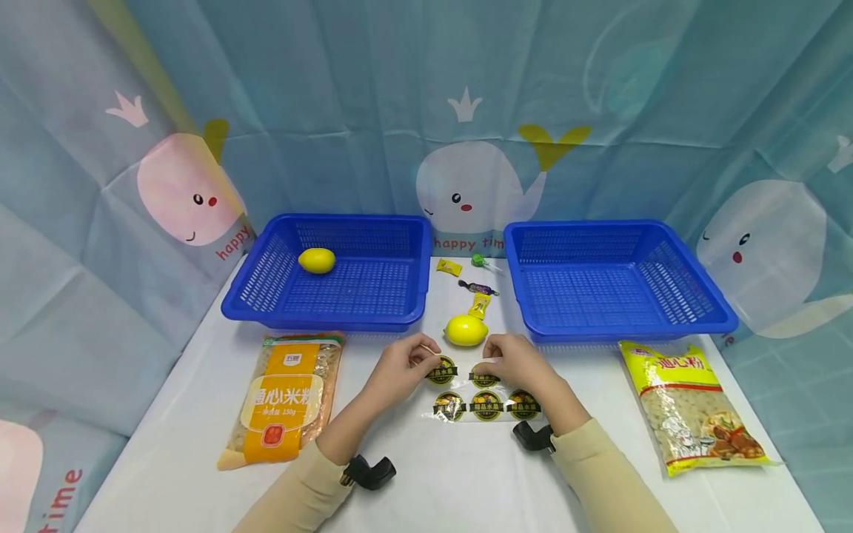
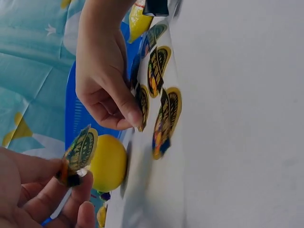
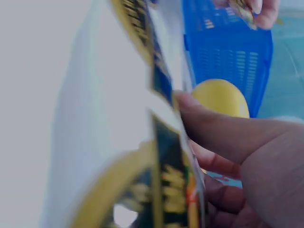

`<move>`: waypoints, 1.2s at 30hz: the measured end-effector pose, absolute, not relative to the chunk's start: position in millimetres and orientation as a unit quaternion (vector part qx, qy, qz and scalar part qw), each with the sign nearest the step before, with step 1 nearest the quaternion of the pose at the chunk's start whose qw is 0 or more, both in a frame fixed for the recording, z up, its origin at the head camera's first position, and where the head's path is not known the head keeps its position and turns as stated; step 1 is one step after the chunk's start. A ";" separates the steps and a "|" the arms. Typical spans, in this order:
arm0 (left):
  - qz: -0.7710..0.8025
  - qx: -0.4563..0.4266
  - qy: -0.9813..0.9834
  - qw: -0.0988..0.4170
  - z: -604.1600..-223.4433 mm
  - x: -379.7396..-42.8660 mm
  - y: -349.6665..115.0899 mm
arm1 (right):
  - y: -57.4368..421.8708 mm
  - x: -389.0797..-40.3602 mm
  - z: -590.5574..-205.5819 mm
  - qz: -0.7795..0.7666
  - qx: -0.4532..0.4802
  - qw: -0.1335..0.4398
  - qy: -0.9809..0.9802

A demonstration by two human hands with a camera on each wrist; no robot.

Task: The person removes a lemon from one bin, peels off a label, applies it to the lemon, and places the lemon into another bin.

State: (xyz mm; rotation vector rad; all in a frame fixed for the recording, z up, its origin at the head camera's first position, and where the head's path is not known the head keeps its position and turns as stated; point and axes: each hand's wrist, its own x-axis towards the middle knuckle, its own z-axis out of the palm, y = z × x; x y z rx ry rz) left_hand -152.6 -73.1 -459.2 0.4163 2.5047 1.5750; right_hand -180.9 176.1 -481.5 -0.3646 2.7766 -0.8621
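Observation:
Between thumb and fingers, my left hand (image 1: pixel 403 367) pinches a single round black-and-gold sticker (image 2: pixel 80 153), off the sheet. My right hand (image 1: pixel 518 364) grips the upper edge of a clear sticker sheet (image 1: pixel 466 417), its thumb over one of the labels. Several more round stickers show on that sheet, which looks tilted up toward me in the right wrist view. Just beyond both hands lies a yellow lemon (image 1: pixel 466 331), touched by neither. In the left wrist view the lemon (image 2: pixel 108 164) appears behind the pinched sticker.
A blue basket (image 1: pixel 326 324) at back left holds another lemon (image 1: pixel 317 260); a second blue basket (image 1: pixel 626 331) stands at back right. Wrapped candies (image 1: pixel 477 287) and a green lollipop (image 1: pixel 478 260) lie between them. Pasta bags flank me, one orange (image 1: pixel 283 400), one yellow (image 1: pixel 693 407).

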 end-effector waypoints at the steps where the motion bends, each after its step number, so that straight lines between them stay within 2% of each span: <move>1: 0.529 0.137 0.834 0.078 -459.8 -152.4 -73.1 | 174.8 -179.6 -481.9 -0.286 -0.114 0.096 0.947; 6: 0.535 0.125 0.831 0.087 -462.1 -150.7 -72.8 | 171.1 -174.8 -484.1 -0.260 -0.088 0.063 0.960; 13: 0.526 0.117 0.838 0.086 -463.4 -148.6 -73.9 | 171.2 -171.7 -482.8 -0.232 -0.087 0.051 0.967; 17: 0.522 0.112 0.842 0.080 -463.9 -148.4 -74.0 | 171.7 -170.8 -477.7 -0.258 -0.077 0.050 0.962; 22: 0.519 0.097 0.846 0.075 -465.4 -148.9 -74.0 | 169.5 -168.1 -467.8 -0.293 -0.068 0.015 0.954; 31: 0.507 0.097 0.853 0.075 -462.4 -150.6 -76.3 | 153.9 -175.0 -463.0 -0.269 -0.112 -0.046 0.956; 36: 0.510 0.100 0.851 0.077 -461.7 -150.0 -76.3 | 145.2 -189.6 -467.3 -0.267 -0.149 -0.047 0.951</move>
